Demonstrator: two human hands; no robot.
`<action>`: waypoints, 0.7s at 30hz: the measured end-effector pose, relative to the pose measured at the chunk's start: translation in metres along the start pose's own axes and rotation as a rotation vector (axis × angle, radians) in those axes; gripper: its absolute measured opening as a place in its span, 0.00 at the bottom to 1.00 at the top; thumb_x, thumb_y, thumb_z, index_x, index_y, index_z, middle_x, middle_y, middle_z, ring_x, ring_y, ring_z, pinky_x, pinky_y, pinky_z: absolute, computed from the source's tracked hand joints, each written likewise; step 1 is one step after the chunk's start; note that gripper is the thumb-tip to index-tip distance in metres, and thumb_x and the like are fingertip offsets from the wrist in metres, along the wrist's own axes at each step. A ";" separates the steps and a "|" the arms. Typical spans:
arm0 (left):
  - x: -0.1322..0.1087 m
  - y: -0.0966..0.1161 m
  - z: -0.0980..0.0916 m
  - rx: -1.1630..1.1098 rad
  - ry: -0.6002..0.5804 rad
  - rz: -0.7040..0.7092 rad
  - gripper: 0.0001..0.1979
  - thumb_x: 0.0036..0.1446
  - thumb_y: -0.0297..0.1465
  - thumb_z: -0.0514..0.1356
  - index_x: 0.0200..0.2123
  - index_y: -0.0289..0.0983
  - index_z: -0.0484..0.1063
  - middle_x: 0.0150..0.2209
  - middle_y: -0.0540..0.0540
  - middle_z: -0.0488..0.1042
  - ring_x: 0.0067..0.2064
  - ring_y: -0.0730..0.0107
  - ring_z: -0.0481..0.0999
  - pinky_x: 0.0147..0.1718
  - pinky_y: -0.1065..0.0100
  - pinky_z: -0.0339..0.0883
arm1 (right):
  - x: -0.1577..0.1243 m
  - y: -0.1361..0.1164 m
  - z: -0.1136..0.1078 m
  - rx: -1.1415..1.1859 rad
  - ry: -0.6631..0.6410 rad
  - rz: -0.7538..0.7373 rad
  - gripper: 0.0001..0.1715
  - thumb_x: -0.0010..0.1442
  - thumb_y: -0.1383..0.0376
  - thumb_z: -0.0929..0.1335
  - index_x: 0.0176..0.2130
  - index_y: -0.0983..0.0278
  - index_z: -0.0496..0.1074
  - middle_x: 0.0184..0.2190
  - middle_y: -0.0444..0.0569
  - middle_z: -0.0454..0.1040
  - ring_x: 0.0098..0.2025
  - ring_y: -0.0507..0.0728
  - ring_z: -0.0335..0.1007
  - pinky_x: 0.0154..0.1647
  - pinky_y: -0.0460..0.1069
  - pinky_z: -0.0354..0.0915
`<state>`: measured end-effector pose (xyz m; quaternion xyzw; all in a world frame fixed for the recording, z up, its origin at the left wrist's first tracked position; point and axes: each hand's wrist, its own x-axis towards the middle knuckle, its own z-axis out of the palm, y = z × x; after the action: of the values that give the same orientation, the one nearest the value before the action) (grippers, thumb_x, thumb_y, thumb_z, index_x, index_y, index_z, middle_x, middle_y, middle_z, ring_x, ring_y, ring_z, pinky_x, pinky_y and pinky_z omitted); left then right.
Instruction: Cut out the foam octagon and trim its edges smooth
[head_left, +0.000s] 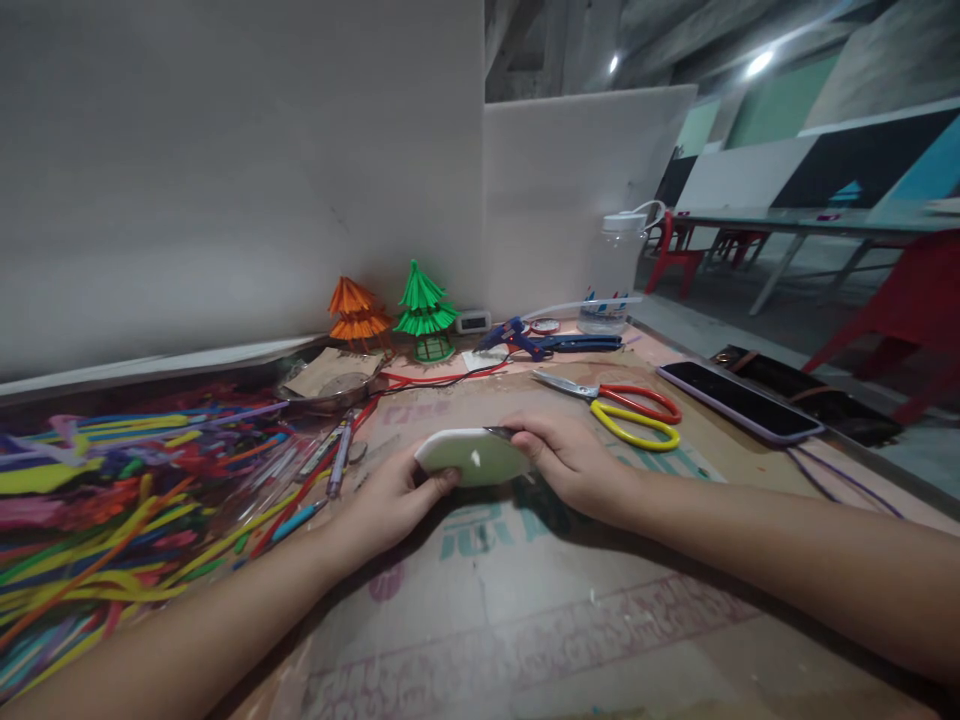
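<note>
A pale green disc with a thick white rim (474, 460) is held up between my two hands, just above the cardboard-covered table. My left hand (401, 492) grips its left edge, the thumb lying on the green face. At the right edge, my right hand (574, 460) is closed, thumb and fingers pinching the rim. A small dark pointed thing (497, 431) sticks out from the right fingertips along the top edge; its kind is not clear. Scissors with one red and one yellow handle (637, 415) lie just beyond my right hand.
Colourful pipe cleaners (112, 520) are heaped at the left. Behind stand an orange tree (356, 315), a green tree (424, 310), a blue glue gun (517, 338) and a clear bottle (607, 270). A phone (739, 400) lies at the right, near the table's edge.
</note>
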<state>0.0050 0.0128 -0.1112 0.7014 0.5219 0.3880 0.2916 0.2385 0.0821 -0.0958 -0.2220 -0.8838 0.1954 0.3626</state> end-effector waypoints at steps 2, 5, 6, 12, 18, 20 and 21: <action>0.000 -0.003 0.000 -0.027 0.000 -0.025 0.14 0.57 0.40 0.60 0.41 0.36 0.71 0.34 0.47 0.77 0.34 0.66 0.75 0.33 0.69 0.70 | 0.001 0.000 0.001 0.078 0.016 0.049 0.19 0.70 0.58 0.59 0.47 0.64 0.74 0.40 0.52 0.79 0.41 0.58 0.74 0.42 0.51 0.68; 0.002 -0.009 0.000 -0.096 0.025 -0.109 0.18 0.57 0.44 0.60 0.41 0.35 0.69 0.29 0.48 0.75 0.28 0.70 0.72 0.27 0.71 0.67 | 0.004 0.002 0.001 0.215 0.079 0.141 0.18 0.70 0.57 0.59 0.47 0.64 0.72 0.42 0.52 0.78 0.44 0.58 0.74 0.45 0.51 0.68; 0.003 -0.011 0.000 -0.115 0.031 -0.141 0.19 0.57 0.46 0.60 0.40 0.35 0.69 0.28 0.49 0.74 0.27 0.70 0.71 0.25 0.71 0.65 | 0.005 0.004 0.000 0.236 0.097 0.162 0.19 0.70 0.57 0.59 0.46 0.65 0.72 0.42 0.51 0.78 0.45 0.58 0.73 0.46 0.51 0.68; 0.007 -0.013 -0.002 -0.160 0.071 -0.184 0.21 0.55 0.48 0.61 0.38 0.35 0.69 0.25 0.50 0.73 0.25 0.71 0.71 0.24 0.72 0.65 | 0.005 0.013 -0.002 0.167 0.047 0.156 0.19 0.69 0.57 0.60 0.49 0.66 0.72 0.44 0.53 0.78 0.46 0.60 0.74 0.48 0.54 0.68; 0.009 -0.011 -0.002 -0.168 0.124 -0.066 0.21 0.54 0.44 0.63 0.44 0.34 0.72 0.36 0.43 0.80 0.40 0.59 0.78 0.38 0.64 0.73 | 0.005 0.012 -0.005 0.023 0.012 0.032 0.19 0.69 0.60 0.60 0.52 0.65 0.72 0.47 0.54 0.79 0.48 0.60 0.75 0.49 0.55 0.68; 0.009 -0.012 -0.003 -0.154 0.132 -0.062 0.20 0.54 0.44 0.63 0.43 0.35 0.72 0.33 0.44 0.79 0.42 0.56 0.78 0.40 0.62 0.73 | 0.004 0.012 -0.005 -0.023 0.011 0.003 0.19 0.69 0.61 0.60 0.51 0.65 0.73 0.47 0.55 0.79 0.48 0.60 0.75 0.49 0.55 0.68; 0.009 -0.012 -0.003 -0.149 0.135 -0.065 0.19 0.54 0.43 0.63 0.42 0.35 0.72 0.30 0.45 0.79 0.42 0.55 0.78 0.41 0.61 0.73 | 0.004 0.012 -0.005 -0.039 0.011 -0.006 0.19 0.69 0.61 0.60 0.51 0.65 0.73 0.47 0.55 0.79 0.48 0.60 0.75 0.49 0.55 0.68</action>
<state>-0.0020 0.0254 -0.1176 0.6328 0.5328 0.4622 0.3196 0.2430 0.0952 -0.0961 -0.2272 -0.8861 0.1760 0.3636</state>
